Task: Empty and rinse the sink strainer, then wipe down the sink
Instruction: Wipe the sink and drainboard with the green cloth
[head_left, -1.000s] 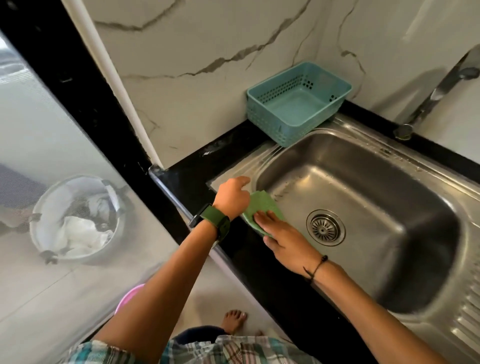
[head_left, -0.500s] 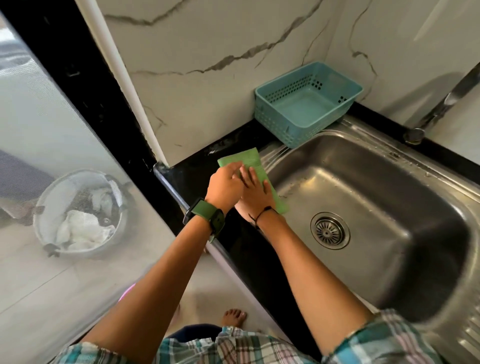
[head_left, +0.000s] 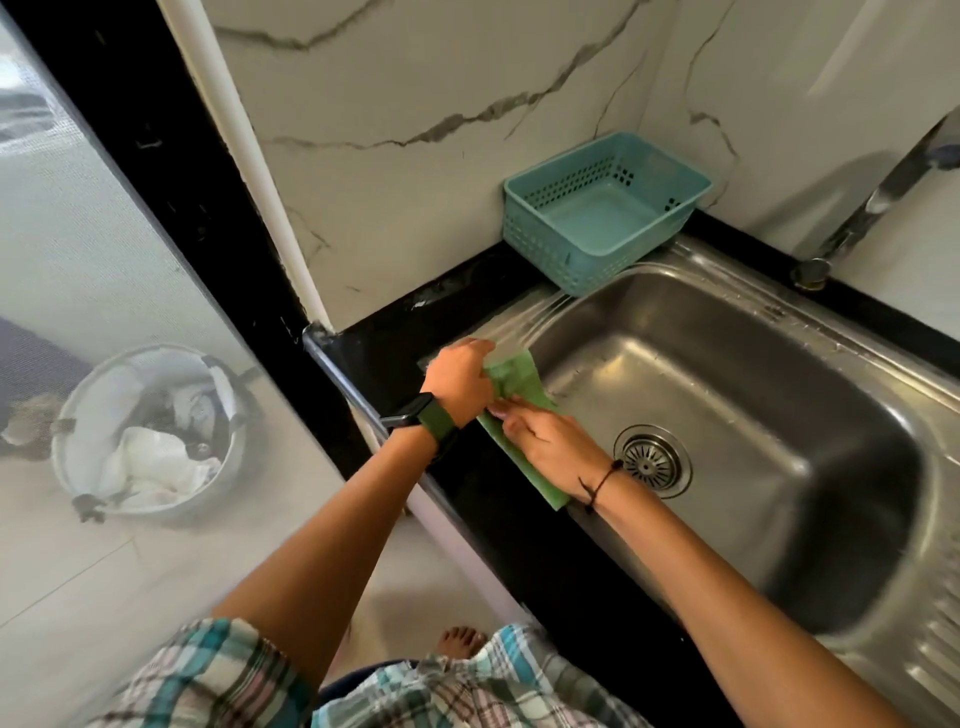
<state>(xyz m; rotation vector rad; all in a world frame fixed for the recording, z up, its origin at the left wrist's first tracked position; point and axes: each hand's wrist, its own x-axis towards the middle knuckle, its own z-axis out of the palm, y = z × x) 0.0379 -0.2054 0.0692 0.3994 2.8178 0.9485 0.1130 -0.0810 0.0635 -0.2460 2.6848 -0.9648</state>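
Green, thin cleaning cloth (head_left: 519, 387) lay pinched between left hand (head_left: 460, 379) and right hand (head_left: 553, 449); round steel strainer (head_left: 652, 461) sat just beyond. Wiping seemingly underway; next, sweeping the stainless basin (head_left: 753, 395).

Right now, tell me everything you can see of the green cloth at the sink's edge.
The green cloth is a thin, flat, light green sheet, soft-looking and creased near its top. It lies stretched along the left rim of the steel sink, partly over the black counter, with its lower corner reaching past the right wrist. The left hand closes on its upper end; the right hand presses and pinches the middle. Its underside and the part beneath the hands are hidden.
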